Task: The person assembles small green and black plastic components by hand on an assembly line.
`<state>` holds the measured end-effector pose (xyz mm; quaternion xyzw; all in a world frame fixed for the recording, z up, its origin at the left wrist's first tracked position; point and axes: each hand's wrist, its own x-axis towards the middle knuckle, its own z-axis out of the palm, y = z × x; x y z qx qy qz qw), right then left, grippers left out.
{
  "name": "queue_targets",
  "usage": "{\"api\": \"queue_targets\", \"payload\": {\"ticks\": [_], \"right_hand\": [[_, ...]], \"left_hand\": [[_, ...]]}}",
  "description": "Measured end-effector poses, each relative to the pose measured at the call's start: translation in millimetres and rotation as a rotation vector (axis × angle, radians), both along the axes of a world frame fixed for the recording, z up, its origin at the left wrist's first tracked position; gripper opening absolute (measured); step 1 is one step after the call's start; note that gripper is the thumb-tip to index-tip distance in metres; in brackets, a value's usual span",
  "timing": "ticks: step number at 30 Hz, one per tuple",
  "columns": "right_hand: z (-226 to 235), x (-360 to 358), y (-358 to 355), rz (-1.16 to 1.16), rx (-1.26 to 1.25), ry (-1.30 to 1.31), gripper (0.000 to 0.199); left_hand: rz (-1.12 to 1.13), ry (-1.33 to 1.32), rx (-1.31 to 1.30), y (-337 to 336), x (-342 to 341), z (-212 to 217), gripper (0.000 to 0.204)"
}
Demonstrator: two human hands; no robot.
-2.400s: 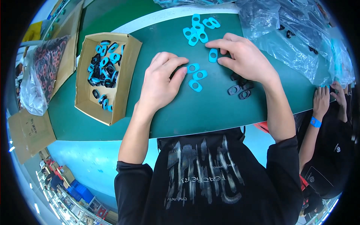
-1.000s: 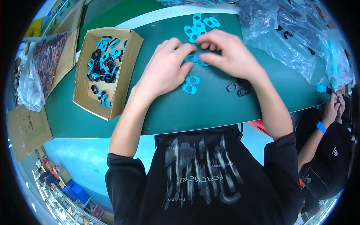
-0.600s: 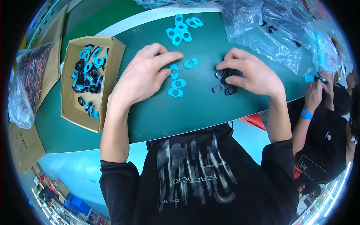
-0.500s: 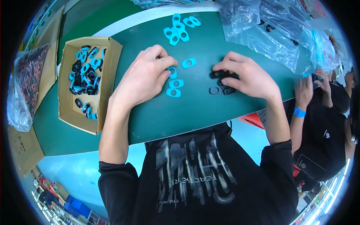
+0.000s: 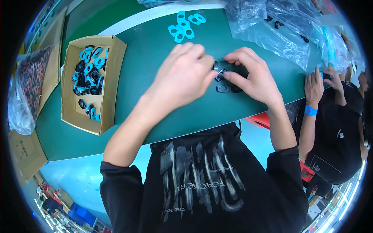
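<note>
My left hand (image 5: 185,73) is closed, its fingers curled and smeared by motion; whatever is between them is hidden. A dark part (image 5: 215,66) shows at its fingertips. My right hand (image 5: 251,75) is beside it, thumb and index finger apart. A small black oval ring part (image 5: 221,75) lies by the right thumb tip. Closer to me, another black oval part (image 5: 223,89) lies flat on the table, with more black pieces partly under the right palm. Several turquoise oval rings (image 5: 183,24) lie in a loose cluster beyond my hands.
At left, an open cardboard box (image 5: 107,112) holds several black and turquoise parts. Clear plastic bags (image 5: 272,42) cover the far right of the green table (image 5: 155,126). A bag of dark red parts (image 5: 29,81) is at far left. A co-worker's hands (image 5: 314,87) work at right.
My left hand has moved right, from the nearer turquoise rings to the black parts, and now covers where those rings lay. My right hand has shifted slightly left and opened its fingers.
</note>
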<state>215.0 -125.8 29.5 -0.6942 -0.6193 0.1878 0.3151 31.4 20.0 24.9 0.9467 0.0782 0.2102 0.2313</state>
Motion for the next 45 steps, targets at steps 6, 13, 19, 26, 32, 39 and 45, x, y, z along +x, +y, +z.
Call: {"api": "queue_targets", "payload": {"ticks": [6, 13, 19, 26, 32, 39, 45], "right_hand": [[-8, 7, -4, 0.059, -0.022, -0.139, 0.024], [-2, 13, -2, 0.072, 0.025, -0.133, 0.031], [-4, 4, 17, 0.237, -0.013, -0.155, 0.021], [0, 17, 24, 0.139, -0.044, -0.178, 0.021], [2, 2, 9, 0.168, -0.088, -0.158, 0.024], [3, 1, 14, 0.074, -0.145, -0.037, 0.015], [-9, 10, 12, 0.091, 0.034, -0.209, 0.022]], "left_hand": [[-0.020, 0.089, 0.018, -16, 19, -9, 0.012], [-0.027, -0.002, -0.020, -5, -11, 1, 0.013], [0.186, 0.043, -0.145, 26, -51, 12, 0.028], [0.251, 0.142, -0.124, 36, -74, -5, 0.030], [0.326, 0.146, -0.152, 35, -74, -6, 0.029], [0.300, 0.014, -0.211, 28, -64, -10, 0.024], [0.229, -0.016, -0.119, 15, -48, -18, 0.023]]}}
